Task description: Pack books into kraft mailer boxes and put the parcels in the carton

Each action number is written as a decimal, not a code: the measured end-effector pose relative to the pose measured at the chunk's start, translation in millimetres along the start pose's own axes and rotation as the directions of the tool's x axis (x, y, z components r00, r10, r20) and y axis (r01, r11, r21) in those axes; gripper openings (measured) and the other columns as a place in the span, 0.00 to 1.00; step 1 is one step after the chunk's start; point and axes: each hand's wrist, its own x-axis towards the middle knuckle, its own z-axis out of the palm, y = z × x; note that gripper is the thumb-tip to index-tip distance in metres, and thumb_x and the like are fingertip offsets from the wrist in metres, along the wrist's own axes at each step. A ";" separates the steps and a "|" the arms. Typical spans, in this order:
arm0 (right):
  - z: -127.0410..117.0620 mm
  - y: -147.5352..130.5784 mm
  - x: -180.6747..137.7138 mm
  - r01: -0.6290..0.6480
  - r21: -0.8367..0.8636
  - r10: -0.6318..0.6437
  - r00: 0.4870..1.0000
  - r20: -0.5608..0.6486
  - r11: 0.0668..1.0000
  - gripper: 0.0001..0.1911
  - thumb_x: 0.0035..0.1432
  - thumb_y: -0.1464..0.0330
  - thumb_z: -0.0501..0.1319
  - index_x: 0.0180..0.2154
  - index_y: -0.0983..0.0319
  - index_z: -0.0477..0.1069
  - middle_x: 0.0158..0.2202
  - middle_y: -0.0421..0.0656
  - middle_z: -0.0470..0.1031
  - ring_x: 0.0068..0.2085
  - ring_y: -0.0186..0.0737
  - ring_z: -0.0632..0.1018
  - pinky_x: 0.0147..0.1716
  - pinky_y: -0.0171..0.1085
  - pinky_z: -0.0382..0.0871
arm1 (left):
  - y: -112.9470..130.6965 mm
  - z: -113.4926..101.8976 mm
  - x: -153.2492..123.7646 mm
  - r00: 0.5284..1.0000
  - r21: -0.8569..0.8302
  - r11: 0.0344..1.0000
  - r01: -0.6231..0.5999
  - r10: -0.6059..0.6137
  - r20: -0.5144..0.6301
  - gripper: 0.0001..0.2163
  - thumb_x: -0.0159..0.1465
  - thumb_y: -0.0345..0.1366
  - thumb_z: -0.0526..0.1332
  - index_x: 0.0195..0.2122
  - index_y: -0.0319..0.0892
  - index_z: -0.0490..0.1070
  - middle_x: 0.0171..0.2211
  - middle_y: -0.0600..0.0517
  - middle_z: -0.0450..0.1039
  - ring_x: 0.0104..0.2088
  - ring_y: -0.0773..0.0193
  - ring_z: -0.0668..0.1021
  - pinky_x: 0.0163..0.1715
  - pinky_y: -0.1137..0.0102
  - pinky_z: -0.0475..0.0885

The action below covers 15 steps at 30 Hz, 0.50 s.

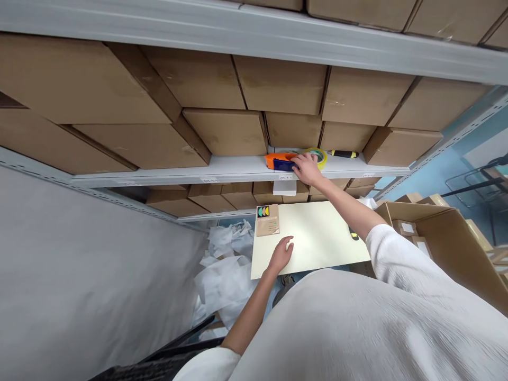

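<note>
Tape dispenser [281,161], orange body with a dark blue section at its right end. Location: grey metal shelf [238,170], near the front edge, before a wall of stacked cardboard boxes [222,132]. Long axis runs left to right along the shelf edge; the orange end points left, the blue end right.

Right hand [307,168]: arm stretched up to the shelf, fingers laid over the blue end. Grip state: cannot tell whether the fingers have closed round the body or only rest on it, since the hand covers that end.

Roll of tape [318,155], yellow-green rim, lies just behind the right hand, partly hidden by it. Black and yellow tool [343,154] lies further right on the same shelf, too small to identify.

Left hand [282,254]: palm down on the pale tabletop [317,238], grip loose and holding nothing. Small brown card packet [267,219] with coloured marks lies just beyond its fingertips, print unreadable.

Small dark item [353,235] at the tabletop's right edge, mostly hidden by the right forearm. White wrapping sheets [226,275] lie on the floor to the left. Open carton [436,233] at right, cut off by the sleeve.
</note>
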 end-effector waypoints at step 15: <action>-8.5 -52.7 -111.8 -0.069 0.023 0.069 0.997 -0.017 0.997 0.20 0.77 0.64 0.51 0.62 0.57 0.73 0.57 0.54 0.78 0.55 0.59 0.69 0.54 0.51 0.58 | 1.8 9.0 4.8 0.996 0.011 0.999 -0.045 0.044 0.079 0.17 0.73 0.38 0.57 0.59 0.46 0.77 0.61 0.44 0.79 0.59 0.54 0.82 0.64 0.55 0.75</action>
